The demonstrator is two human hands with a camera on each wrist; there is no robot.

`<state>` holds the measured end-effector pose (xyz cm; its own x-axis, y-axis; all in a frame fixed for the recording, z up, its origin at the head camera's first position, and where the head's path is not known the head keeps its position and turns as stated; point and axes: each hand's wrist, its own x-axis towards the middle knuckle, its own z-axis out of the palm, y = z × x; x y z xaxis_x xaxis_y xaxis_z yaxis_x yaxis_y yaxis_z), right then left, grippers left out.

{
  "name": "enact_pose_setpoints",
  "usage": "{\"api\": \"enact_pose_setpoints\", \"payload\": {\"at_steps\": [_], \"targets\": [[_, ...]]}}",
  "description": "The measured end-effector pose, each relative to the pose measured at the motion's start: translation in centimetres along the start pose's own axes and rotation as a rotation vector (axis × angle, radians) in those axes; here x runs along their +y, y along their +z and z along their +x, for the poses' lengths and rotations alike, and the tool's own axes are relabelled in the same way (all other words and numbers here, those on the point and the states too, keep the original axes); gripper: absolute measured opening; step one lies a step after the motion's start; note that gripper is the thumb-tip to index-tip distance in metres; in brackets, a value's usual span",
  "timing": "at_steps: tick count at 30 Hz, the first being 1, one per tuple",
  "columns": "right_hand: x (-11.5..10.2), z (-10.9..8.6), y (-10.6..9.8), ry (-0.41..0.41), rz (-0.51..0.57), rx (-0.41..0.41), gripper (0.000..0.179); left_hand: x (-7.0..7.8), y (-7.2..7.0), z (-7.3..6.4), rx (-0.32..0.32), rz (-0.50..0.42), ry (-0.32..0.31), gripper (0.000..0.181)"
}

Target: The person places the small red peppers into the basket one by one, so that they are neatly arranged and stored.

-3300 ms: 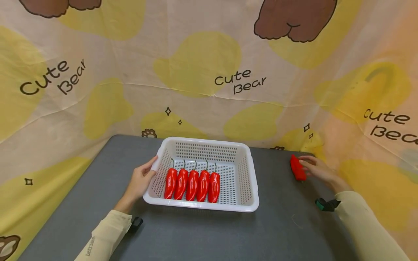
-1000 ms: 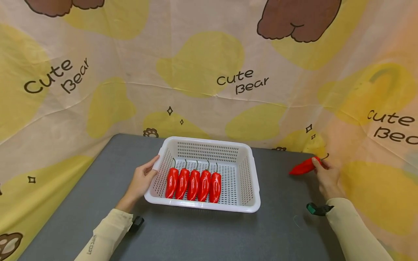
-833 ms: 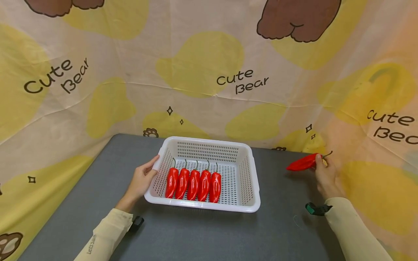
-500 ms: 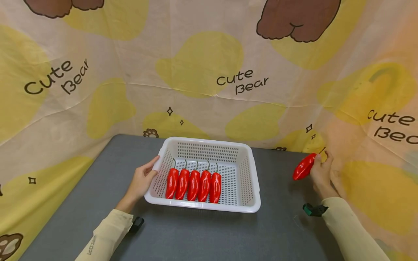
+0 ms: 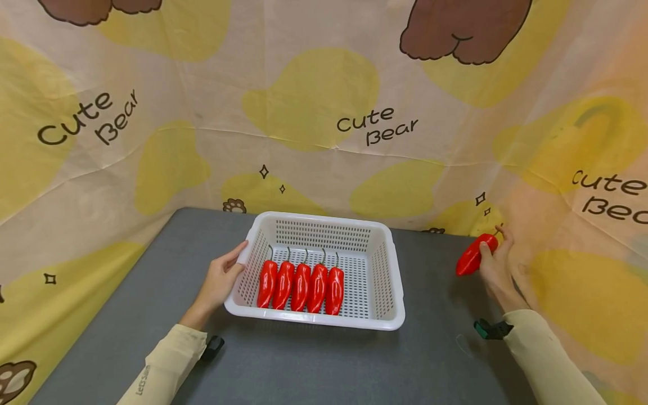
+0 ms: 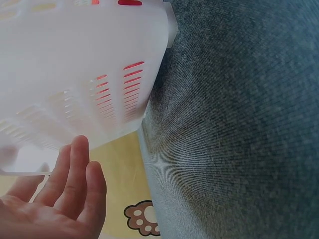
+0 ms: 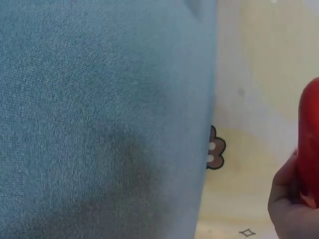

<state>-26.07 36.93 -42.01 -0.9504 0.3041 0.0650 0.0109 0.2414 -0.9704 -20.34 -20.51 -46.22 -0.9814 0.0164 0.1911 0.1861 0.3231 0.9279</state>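
My left hand (image 5: 220, 279) holds the left side of a white plastic basket (image 5: 314, 320), thumb on the rim; in the left wrist view its fingers (image 6: 79, 164) extend along the outside of the perforated wall. Several glossy red chili peppers (image 5: 301, 288) lie side by side in the basket, green stems toward the back wall. At the far right, my right hand (image 5: 497, 273) grips another red chili pepper (image 5: 468, 259) near its stem end, thumb across it, tip slanting down left above the table. Part of that pepper (image 7: 310, 134) shows at the right edge of the right wrist view.
A dark grey table (image 5: 324, 365) carries the basket. Patterned cloth (image 5: 304, 112) with yellow patches and "Cute Bear" lettering hangs behind and along both sides, close to my right hand. Bare basket floor (image 5: 354, 281) shows right of the peppers.
About three seconds ago my right hand was reaching to a pepper at the right; it has since gripped and lifted it, turning it. My left hand and the basket stay in place.
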Motion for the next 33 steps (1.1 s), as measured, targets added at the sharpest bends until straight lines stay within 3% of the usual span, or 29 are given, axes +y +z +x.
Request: {"api": "enact_pose_setpoints", "payload": {"at_steps": [3, 6, 14, 21, 33], "targets": [[0.3, -0.3, -0.3, -0.130, 0.052, -0.077, 0.036, 0.0, 0.0, 0.0, -0.002, -0.004, -0.005, 0.053], [0.3, -0.6, -0.5, -0.202, 0.068, -0.136, 0.028, 0.0, 0.0, 0.0, -0.003, -0.004, -0.008, 0.053], [-1.0, -0.8, -0.1, -0.163, -0.179, -0.238, 0.047, -0.1, -0.1, 0.0, -0.001, -0.006, -0.016, 0.053], [-1.6, -1.3, 0.5, -0.317, -0.314, -0.346, 0.050, -0.1, -0.1, 0.0, -0.002, -0.001, -0.015, 0.053], [-2.8, -1.9, 1.6, -0.364, -0.238, -0.415, 0.047, -0.1, 0.0, 0.0, 0.000, -0.005, -0.018, 0.053]]}}
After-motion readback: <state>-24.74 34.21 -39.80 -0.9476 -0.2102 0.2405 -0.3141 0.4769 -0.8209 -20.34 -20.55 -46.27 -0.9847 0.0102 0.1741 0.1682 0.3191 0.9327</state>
